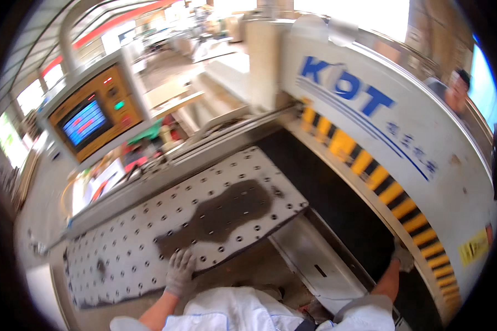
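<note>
My left hand (180,271), in a pale work glove, lies flat on the near edge of a grey metal table top (143,231) dotted with small round fittings. Its fingers are stretched out and hold nothing. A dark, worn patch (221,212) spreads over the table just beyond the fingertips. On the right, my gloved right hand (403,258) is at the lower edge of the white machine housing (364,118), beside its yellow and black striped band (392,193). The fingers of that hand are blurred and partly hidden.
A black belt (326,182) runs along the housing. At the left stands a control panel (96,113) with a lit screen. Papers (105,179) and clutter lie behind the table's rail (182,163). Another person (457,91) is beyond the housing at the far right.
</note>
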{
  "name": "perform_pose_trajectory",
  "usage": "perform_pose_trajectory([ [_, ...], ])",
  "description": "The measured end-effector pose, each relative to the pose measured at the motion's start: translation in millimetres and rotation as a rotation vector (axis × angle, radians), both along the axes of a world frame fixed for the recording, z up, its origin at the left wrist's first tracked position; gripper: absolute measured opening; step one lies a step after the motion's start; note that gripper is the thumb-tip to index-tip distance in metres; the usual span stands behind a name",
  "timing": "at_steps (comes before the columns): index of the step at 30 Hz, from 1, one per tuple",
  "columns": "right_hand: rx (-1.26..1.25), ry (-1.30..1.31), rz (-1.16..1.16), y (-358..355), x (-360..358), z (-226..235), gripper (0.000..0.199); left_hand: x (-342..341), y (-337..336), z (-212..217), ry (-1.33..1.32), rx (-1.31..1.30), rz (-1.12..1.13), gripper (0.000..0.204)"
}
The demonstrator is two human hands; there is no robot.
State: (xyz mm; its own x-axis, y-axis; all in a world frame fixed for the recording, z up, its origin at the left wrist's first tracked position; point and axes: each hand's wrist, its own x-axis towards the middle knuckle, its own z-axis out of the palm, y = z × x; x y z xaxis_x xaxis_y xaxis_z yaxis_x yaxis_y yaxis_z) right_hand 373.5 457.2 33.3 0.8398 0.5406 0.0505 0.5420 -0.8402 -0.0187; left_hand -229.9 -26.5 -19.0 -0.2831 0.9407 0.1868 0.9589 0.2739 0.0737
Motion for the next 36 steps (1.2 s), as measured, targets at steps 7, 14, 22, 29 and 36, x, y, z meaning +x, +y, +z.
perform_pose_trajectory([
  [7,0.062,0.160,-0.037,17.9,19.6,-17.5,0.152,0.9,-2.0,-10.7,0.053,0.039,-0.067,0.083],
  [14,0.134,0.269,-0.036,10.6,17.1,-11.3,0.160,0.7,-3.1,-14.0,0.023,0.010,-0.045,0.088],
  [22,0.200,0.293,-0.007,12.9,33.8,-27.2,0.159,14.4,10.2,2.1,-0.038,0.057,0.051,0.084],
  [29,0.216,0.315,0.019,7.5,41.9,-24.2,0.148,-10.3,72.6,-25.0,-0.125,0.027,0.192,0.093],
  [36,0.232,0.257,0.099,10.1,36.2,-42.4,0.133,-18.1,213.6,-14.2,-0.201,0.121,0.051,0.089],
])
